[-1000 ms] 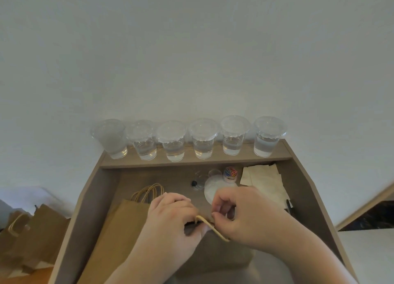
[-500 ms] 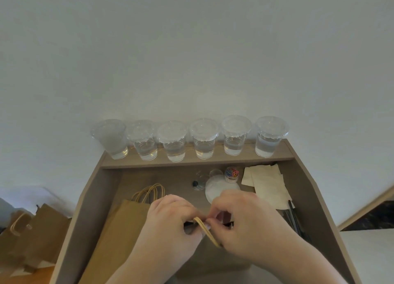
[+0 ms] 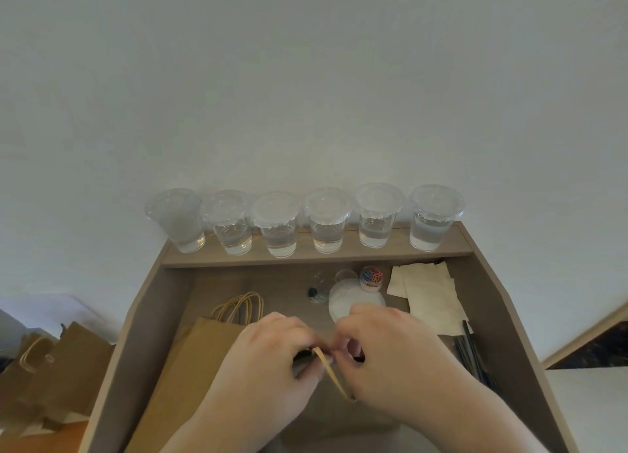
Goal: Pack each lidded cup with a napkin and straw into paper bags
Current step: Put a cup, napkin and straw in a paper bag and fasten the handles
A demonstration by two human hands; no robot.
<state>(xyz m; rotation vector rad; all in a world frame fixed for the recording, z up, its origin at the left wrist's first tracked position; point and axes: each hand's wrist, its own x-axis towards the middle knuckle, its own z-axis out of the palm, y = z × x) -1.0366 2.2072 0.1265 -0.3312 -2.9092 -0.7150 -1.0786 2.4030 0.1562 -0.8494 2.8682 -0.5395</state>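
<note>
Several clear lidded cups (image 3: 328, 219) holding water stand in a row on the back ledge. Cream napkins (image 3: 430, 298) lie at the right of the tray, with black straws (image 3: 475, 354) just in front of them. My left hand (image 3: 268, 357) and my right hand (image 3: 390, 350) meet over a brown paper bag (image 3: 339, 418), both pinching its top edge. The bag's paper handle (image 3: 334, 376) loops down between them. A small dark thing shows between my fingertips; what it is I cannot tell. More flat paper bags (image 3: 190, 367) lie under my left hand.
A wooden tray (image 3: 503, 316) with raised sides holds everything. Near the back sit a stack of clear lids (image 3: 353, 299), a small jar of coloured clips (image 3: 372, 277) and a little dark-capped bottle (image 3: 314, 293). Brown bags (image 3: 51, 361) stand on the floor at left.
My right hand has slid left until its fingertips meet the left hand's at the bag's top edge. The handle has swung down with it. The straws are now uncovered.
</note>
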